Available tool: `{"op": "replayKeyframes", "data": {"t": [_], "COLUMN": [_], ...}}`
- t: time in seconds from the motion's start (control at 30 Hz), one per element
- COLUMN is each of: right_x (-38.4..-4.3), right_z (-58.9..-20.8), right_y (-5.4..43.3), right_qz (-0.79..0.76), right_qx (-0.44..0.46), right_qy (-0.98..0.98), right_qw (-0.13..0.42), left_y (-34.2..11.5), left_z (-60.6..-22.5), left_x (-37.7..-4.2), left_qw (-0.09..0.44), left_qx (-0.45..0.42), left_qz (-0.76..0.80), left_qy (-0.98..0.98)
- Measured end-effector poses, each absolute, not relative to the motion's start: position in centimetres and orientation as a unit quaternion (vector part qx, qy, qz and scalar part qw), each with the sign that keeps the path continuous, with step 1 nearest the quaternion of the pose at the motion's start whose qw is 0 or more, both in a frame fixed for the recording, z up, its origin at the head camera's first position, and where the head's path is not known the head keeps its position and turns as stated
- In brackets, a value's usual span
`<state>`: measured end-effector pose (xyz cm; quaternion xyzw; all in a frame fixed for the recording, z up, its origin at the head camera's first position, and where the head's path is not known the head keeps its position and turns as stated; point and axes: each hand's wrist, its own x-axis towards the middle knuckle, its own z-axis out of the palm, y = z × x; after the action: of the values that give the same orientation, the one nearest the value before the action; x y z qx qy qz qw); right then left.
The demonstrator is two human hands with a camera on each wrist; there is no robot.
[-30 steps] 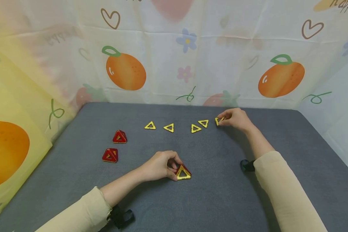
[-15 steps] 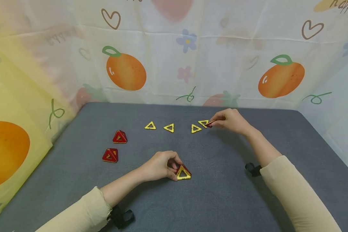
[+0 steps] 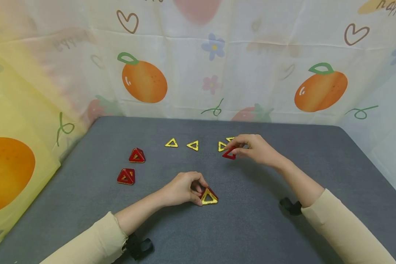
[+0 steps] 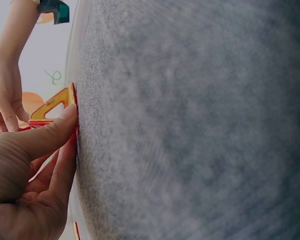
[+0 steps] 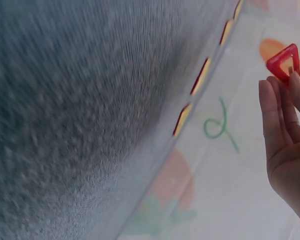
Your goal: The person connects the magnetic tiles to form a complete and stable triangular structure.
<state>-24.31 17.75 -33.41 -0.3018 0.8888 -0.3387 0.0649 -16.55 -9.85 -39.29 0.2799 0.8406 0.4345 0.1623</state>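
My left hand (image 3: 182, 189) pinches the left side of a part-built pyramid of magnetic triangle tiles (image 3: 209, 198) on the grey table, front middle. One tile shows a yellow face, the one beside it is red; in the left wrist view a yellow tile (image 4: 50, 106) leans up beyond my thumb. My right hand (image 3: 255, 148) holds a red magnetic triangle tile (image 3: 229, 154) between thumb and fingers, raised off the table in the right wrist view. That hand partly covers two yellow tiles (image 3: 221, 146) behind it.
Two more yellow triangle tiles, one at the left (image 3: 171, 143) and one beside it (image 3: 193, 145), lie flat at the back. Two red pyramids, the farther one (image 3: 137, 156) and the nearer one (image 3: 126, 176), stand at the left. A printed curtain (image 3: 184, 73) hangs behind the table.
My right hand has lifted a tile from the back right and carried it left and nearer, turning its red face into view. The left hand has stayed at the pyramid.
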Motion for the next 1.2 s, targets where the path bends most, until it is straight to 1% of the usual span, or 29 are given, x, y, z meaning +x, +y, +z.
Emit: {"op": "replayKeyframes", "data": {"t": [0.17, 0.27, 0.5, 0.67, 0.8, 1.2], "right_x": [-22.9, -22.2, -20.5, -19.3, -18.5, -16.8], "right_z": [-33.5, -33.4, -33.6, -33.8, -34.1, -35.1], "right_y": [16.9, 16.4, 15.6, 14.9, 14.4, 12.9], "right_qz": [-0.356, -0.382, -0.393, -0.394, -0.383, -0.325], "right_qx": [-0.305, -0.302, -0.337, -0.357, -0.377, -0.430], "right_qy": [0.881, 0.871, 0.853, 0.842, 0.837, 0.836], "right_qw": [0.059, 0.070, 0.067, 0.091, 0.105, 0.101], "left_y": [-9.8, -9.8, -9.7, -9.7, -9.6, -9.6], "left_z": [-39.3, -39.2, -39.2, -39.2, -39.2, -39.1], "left_x": [-16.5, -16.5, -16.5, -16.5, -16.4, -16.5], "left_qw": [0.163, 0.164, 0.163, 0.162, 0.162, 0.158], "left_qx": [0.280, 0.280, 0.274, 0.275, 0.273, 0.272], "left_qz": [0.434, 0.435, 0.430, 0.430, 0.433, 0.424], "left_qy": [0.840, 0.840, 0.845, 0.844, 0.844, 0.849]}}
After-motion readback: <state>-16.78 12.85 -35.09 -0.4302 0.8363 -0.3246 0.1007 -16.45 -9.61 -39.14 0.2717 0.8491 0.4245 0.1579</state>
